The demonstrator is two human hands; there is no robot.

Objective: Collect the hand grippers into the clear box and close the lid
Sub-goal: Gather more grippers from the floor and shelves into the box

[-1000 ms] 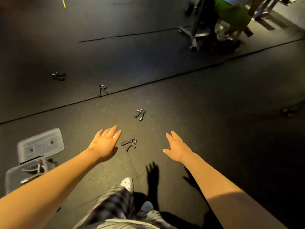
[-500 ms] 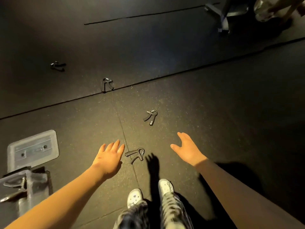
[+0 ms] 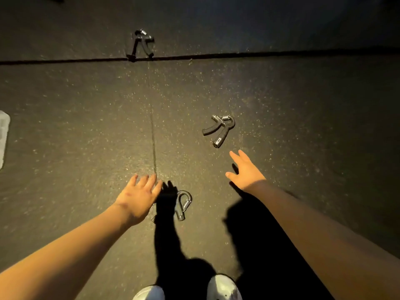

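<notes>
Low over the dark rubber floor (image 3: 86,126), the fingers (image 3: 151,180) of my left hand (image 3: 138,195) are spread and released, holding nothing. The nearest hand gripper (image 3: 183,204) lies just beside them to the right, partly in the hand's shadow and not yet touched. The right hand (image 3: 244,172) is likewise released, its fingers straight. They point toward a second hand gripper (image 3: 219,131), which lies near the fingertips but apart from them.

Compared with half a second ago, the view has dropped much closer to the floor and both hands have come down toward these two. I judge a pickup is about to start, one for each hand.

A third hand gripper (image 3: 141,45) sits farther off, touching the dark floor seam (image 3: 259,54) that crosses the view. The clear box has slid almost out of sight — only a pale plastic corner (image 3: 3,137) shows at the left edge, well apart from the hands. Bare floor lies all round both hands. My white shoes (image 3: 225,287) stand at the bottom edge, near the closest gripper.
</notes>
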